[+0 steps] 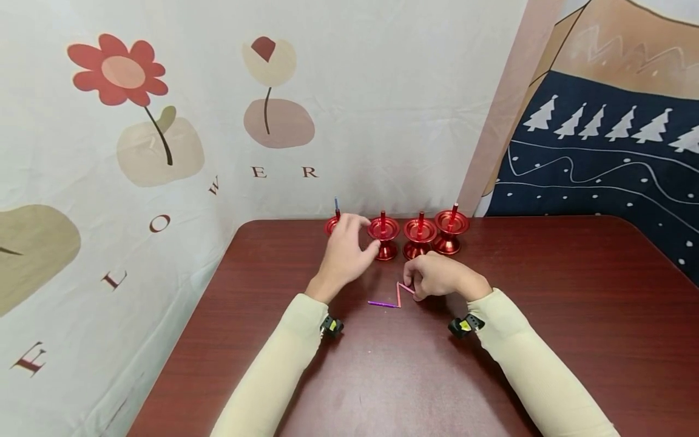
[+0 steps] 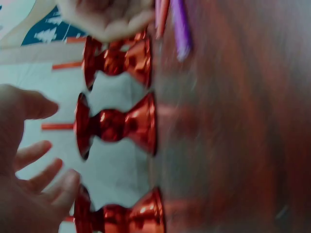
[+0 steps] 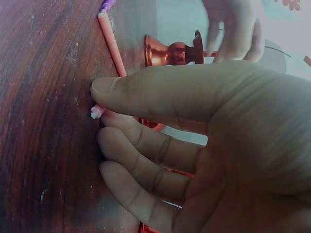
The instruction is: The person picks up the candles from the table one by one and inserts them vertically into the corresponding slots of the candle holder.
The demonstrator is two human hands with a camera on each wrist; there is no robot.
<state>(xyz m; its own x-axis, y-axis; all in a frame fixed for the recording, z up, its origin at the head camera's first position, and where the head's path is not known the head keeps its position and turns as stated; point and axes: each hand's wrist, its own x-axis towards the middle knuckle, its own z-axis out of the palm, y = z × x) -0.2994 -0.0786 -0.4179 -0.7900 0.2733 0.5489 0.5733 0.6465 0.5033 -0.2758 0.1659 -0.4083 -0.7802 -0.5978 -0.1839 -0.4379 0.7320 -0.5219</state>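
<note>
Four shiny red candle holders with upright red stems stand in a row; two of them are the second holder (image 1: 383,230) and the third holder (image 1: 419,231). A thin blue candle (image 1: 336,203) rises from the leftmost holder, which is partly hidden behind my left hand (image 1: 345,252). That hand hovers with fingers apart and nothing between them. Low over the table, my right hand (image 1: 437,276) pinches a pink candle (image 3: 97,111) between thumb and forefinger. Beside it lie an orange-pink candle (image 3: 112,43) and a purple candle (image 1: 383,304), almost end to end in a zigzag.
The dark reddish-brown table (image 1: 377,376) backs onto a pale cloth (image 1: 382,121) printed with flowers and letters. At the right hangs a dark blue printed cloth (image 1: 590,164) with white trees. The rightmost holder (image 1: 451,223) stands slightly farther back.
</note>
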